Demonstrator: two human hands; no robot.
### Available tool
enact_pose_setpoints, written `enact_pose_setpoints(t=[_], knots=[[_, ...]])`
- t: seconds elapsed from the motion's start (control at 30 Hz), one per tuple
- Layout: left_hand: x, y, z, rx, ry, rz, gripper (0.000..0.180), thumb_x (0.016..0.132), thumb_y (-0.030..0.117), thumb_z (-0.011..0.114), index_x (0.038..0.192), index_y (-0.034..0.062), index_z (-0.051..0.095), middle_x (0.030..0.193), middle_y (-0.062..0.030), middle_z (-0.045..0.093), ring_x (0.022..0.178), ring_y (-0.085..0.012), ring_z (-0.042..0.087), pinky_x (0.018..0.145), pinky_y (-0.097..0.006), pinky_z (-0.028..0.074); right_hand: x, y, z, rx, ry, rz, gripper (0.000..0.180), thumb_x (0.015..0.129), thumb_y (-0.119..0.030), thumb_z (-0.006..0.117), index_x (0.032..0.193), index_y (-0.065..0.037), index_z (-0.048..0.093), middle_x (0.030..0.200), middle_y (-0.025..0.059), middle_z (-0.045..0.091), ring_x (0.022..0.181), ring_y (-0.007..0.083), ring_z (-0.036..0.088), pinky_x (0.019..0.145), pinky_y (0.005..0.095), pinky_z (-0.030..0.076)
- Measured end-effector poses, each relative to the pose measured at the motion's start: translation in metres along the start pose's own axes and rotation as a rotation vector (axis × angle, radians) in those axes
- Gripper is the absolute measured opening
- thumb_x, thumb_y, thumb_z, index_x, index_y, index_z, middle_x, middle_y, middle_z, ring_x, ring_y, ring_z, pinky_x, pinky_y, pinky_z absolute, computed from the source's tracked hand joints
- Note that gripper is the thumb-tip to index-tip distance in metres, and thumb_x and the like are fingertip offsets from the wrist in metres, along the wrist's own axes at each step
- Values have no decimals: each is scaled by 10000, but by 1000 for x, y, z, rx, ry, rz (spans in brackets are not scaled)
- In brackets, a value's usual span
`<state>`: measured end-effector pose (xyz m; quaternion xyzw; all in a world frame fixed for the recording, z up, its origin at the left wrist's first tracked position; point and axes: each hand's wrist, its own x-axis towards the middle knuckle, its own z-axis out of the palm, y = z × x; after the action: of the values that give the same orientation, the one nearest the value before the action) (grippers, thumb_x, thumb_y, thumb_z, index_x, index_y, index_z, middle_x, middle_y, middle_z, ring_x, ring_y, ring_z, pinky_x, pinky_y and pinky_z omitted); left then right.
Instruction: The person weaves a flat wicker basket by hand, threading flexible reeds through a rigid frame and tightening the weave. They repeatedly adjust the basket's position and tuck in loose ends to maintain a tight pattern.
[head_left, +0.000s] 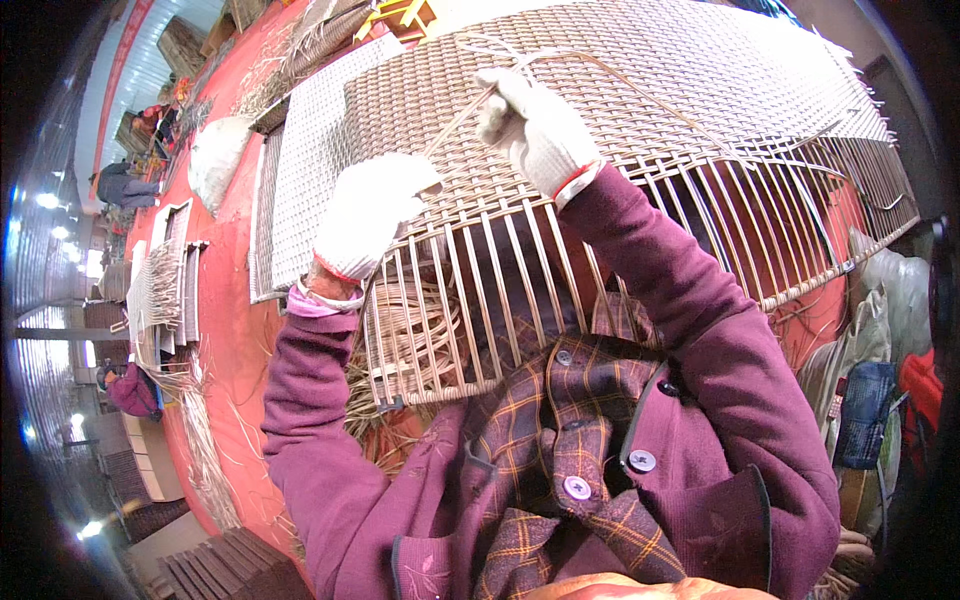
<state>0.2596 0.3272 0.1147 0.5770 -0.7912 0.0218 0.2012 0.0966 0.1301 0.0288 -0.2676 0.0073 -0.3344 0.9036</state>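
Note:
A large wicker panel point(440, 105) lies before me, with a closely woven upper part and bare parallel ribs along its near side. My right hand point(535, 130), in a white knitted glove, is closed above the weave, pinching a thin wicker strand point(460, 122). The strand runs taut down to my left hand point(370, 215), also white-gloved, whose fingers curl at the left end of the weave's edge. Much of the left hand's grip is hidden behind its back. A loose length of strand point(650, 88) loops from beside the right hand across the weave toward the right.
Beneath the ribs sits a coiled bundle of strands point(420, 325). More loose strands point(205, 440) lie on the red floor point(222, 330) at left. A white sack point(218, 160) and a yellow stool point(400, 15) stand farther off. Clear plastic bags point(890, 290) are at right. Other people work far left.

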Motion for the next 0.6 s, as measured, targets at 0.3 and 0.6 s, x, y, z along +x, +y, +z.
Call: enact_pose_setpoints(t=[0.3,0.6], knots=[[-62,-16,-24,244,-178,-130,365,937,117,627,1281,97,748,1214,-107,762,1170,-322,693,1038,-444,528,15,-38,-48,143,88,-69,196,1099,-149,646,1216,7,670,891,11,620,762,97,613,735,291,560],[-143,-44,-50,374,-236,-227,390,856,46,700,1241,76,756,1166,-147,758,1096,-342,716,966,-447,564,7,-77,-100,78,309,-228,198,1083,-135,657,1160,47,649,840,17,592,703,113,599,671,288,542]])
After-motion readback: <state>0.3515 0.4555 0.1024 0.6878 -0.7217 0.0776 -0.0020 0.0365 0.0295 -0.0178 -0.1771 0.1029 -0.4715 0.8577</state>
